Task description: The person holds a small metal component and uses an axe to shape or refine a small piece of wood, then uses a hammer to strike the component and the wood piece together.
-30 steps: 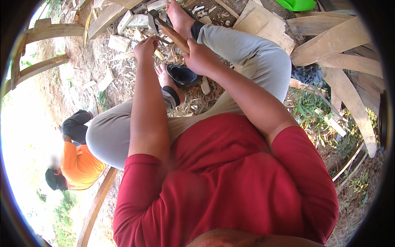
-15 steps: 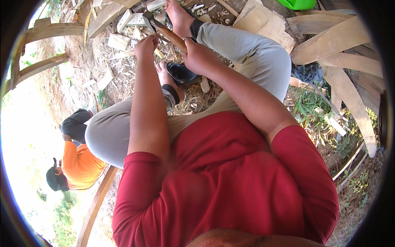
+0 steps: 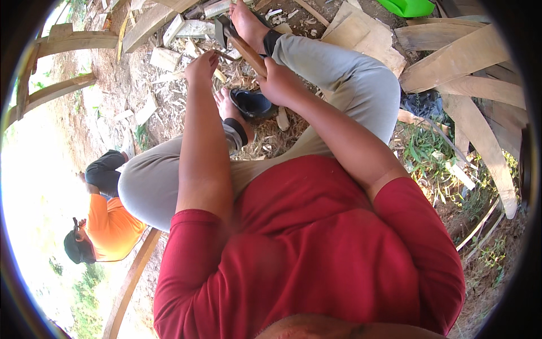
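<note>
My right hand (image 3: 278, 81) is wrapped round the wooden handle of a hammer (image 3: 246, 53). Its dark metal head points up and to the left, near my bare foot. To the left, my left hand (image 3: 201, 66) pinches a thin, dark, nail-like rod (image 3: 226, 55), whose tip sticks out to the right, below the hammer head. The rod's exact kind is too small to make out. Hammer and rod are apart. Both hands are held over the ground between my bent legs, above a black sandal (image 3: 251, 104).
Wood chips and offcuts (image 3: 165, 59) litter the ground ahead. Curved planks (image 3: 460, 53) are stacked at the right, with a green plastic object (image 3: 407, 7) beyond. A wooden frame (image 3: 76, 42) stands at the far left. Another person in orange (image 3: 116, 231) sits at the left.
The hammer and my right hand have moved slightly right and down, away from my left hand. The thin rod now shows more plainly in my left fingers.
</note>
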Demonstrator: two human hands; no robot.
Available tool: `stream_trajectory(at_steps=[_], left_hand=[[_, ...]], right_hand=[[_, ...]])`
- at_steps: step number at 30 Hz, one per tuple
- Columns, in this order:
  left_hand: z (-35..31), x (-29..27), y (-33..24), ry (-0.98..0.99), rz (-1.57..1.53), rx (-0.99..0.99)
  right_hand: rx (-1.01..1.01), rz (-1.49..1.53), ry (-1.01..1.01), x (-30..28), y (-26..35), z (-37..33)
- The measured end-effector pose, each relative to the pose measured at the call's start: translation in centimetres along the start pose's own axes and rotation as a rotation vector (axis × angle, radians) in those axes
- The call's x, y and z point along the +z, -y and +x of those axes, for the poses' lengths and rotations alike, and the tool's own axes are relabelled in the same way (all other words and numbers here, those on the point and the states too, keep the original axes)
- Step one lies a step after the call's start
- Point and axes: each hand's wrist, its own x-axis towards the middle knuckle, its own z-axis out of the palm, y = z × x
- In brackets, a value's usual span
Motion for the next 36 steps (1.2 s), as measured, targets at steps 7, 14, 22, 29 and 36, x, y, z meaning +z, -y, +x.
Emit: stream_trajectory(at_steps=[7,14,22,29,36], left_hand=[[-0.6,1.3,-0.8,-0.075,0.121,0.002],[0.0,0.7,-0.1,-0.024,0.061,-0.01],[-0.3,0.8,-0.3,-0.047,0.043,-0.026],[-0.6,1.2,-0.3,-0.061,0.07,-0.006],[-1.1,1.5,-0.3,-0.113,0.137,0.041]], right_hand=[[-0.051,0.024,-0.012,-0.5,0.4,0.5],[-0.075,0.001,0.02,-1.3,1.0,-0.2],[-0.084,-0.029,0.004,-1.3,0.9,0.5],[-0.173,-0.068,-0.06,-0.2,-0.2,1.0],[-0.114,-0.037,-0.048,-0.4,0.6,0.7]])
